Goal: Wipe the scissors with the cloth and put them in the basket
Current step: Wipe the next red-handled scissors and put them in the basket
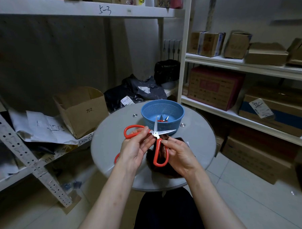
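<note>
Red-handled scissors (156,132) are spread wide open above the round grey table (111,129), with one blade pointing up and the other to the right. My left hand (136,148) grips the left handle loop, its fingertips near the pivot. My right hand (179,156) holds the lower handle, thumb on it. A dark brown cloth (161,170) lies bunched beneath that hand and the scissors. Just behind the blades stands a blue perforated basket (143,107), and another small pair of scissors (162,119) lies inside it.
A red loop (116,158) peeks out from under my left wrist at the table's left edge. White shelves with cardboard boxes (80,109) stand on the left and on the right (214,88). Black parcels (134,92) are heaped behind the table.
</note>
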